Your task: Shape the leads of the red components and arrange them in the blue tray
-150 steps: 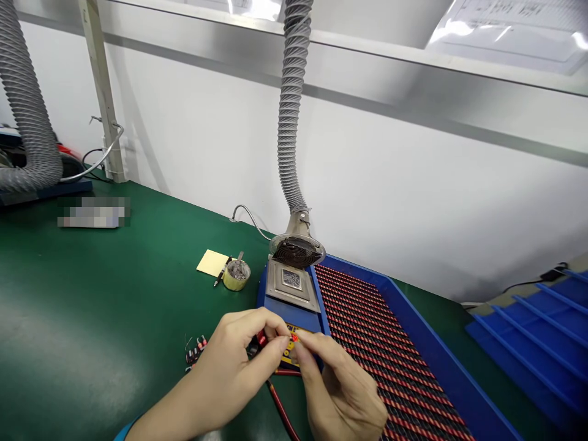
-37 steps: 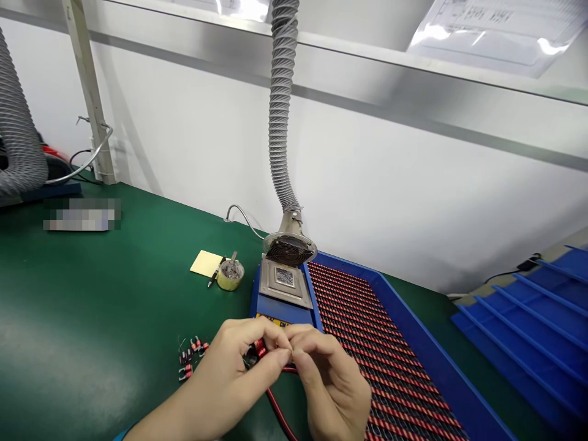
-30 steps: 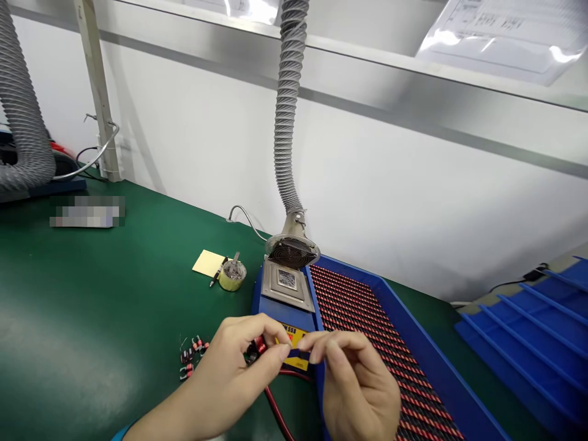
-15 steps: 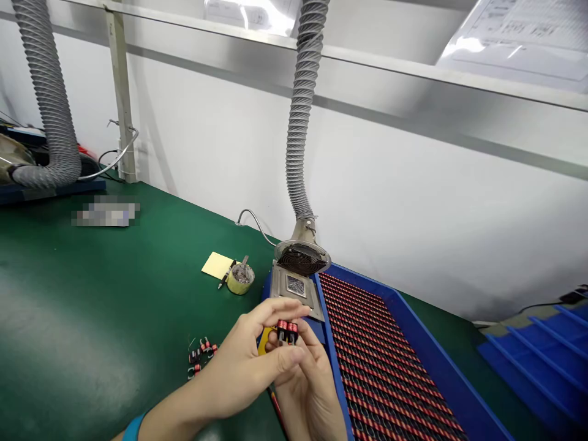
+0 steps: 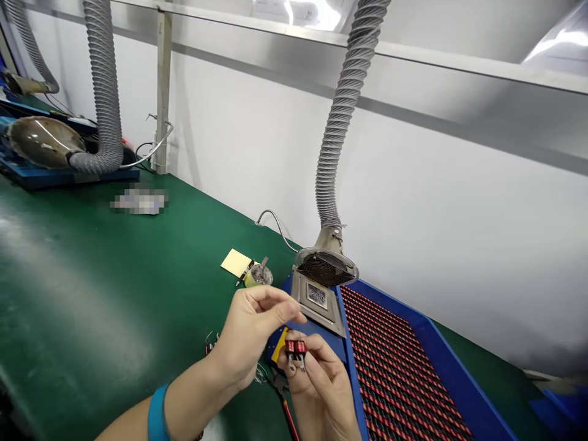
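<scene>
My right hand grips a pair of small red-and-black coil components side by side, their metal leads pointing toward me. Above and a little left of them is my left hand, a blue band on its wrist. Its thumb and forefinger are pinched together, apart from the coils; whether anything fine is between them is hidden. Red-handled cutters lie on the green table below my hands, beside thin wire clippings. A few loose coils are partly covered by my left forearm.
A blue tray filled with rows of red-and-black coils stands at right. Ahead is a solder pot under a fume hood with a grey hose. A small tub, pen and yellow notepad sit left of it.
My left hand has lifted away from the coils, up and leftward of them. My right hand keeps the coils, now lower and tilted leads-down. The view has swung left, uncovering the cutters and clippings.
</scene>
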`<state>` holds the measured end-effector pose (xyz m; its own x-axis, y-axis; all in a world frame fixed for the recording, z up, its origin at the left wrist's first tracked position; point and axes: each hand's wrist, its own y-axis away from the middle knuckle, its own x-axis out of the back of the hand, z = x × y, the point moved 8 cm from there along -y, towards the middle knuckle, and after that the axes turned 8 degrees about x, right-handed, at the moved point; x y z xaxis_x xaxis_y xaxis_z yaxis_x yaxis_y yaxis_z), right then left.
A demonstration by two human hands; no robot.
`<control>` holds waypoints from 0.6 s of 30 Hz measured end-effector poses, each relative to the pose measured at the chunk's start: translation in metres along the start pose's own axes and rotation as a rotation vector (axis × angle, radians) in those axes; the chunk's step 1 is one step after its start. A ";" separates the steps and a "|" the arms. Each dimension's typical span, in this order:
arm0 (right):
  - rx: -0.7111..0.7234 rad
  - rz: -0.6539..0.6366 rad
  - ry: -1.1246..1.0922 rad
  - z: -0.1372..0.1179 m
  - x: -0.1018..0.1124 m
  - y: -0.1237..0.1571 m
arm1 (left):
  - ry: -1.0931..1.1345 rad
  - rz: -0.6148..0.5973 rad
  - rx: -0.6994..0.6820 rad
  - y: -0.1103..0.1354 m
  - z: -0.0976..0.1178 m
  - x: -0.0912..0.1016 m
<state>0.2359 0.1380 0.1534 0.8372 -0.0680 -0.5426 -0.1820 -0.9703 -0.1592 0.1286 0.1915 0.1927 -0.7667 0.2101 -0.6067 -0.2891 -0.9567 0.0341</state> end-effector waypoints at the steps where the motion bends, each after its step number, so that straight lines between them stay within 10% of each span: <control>1: -0.018 0.001 -0.013 0.000 -0.001 0.000 | 0.023 0.029 -0.035 -0.001 0.005 0.005; 11: -0.065 0.110 -0.055 -0.001 0.001 0.002 | -0.332 -0.245 0.143 0.001 -0.001 -0.012; 18: -0.057 0.113 -0.054 -0.005 -0.005 0.004 | -0.055 -0.041 0.045 0.001 -0.007 -0.008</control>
<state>0.2335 0.1328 0.1599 0.7839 -0.1669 -0.5980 -0.2429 -0.9689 -0.0480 0.1382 0.1877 0.1920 -0.7836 0.2606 -0.5640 -0.3452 -0.9374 0.0465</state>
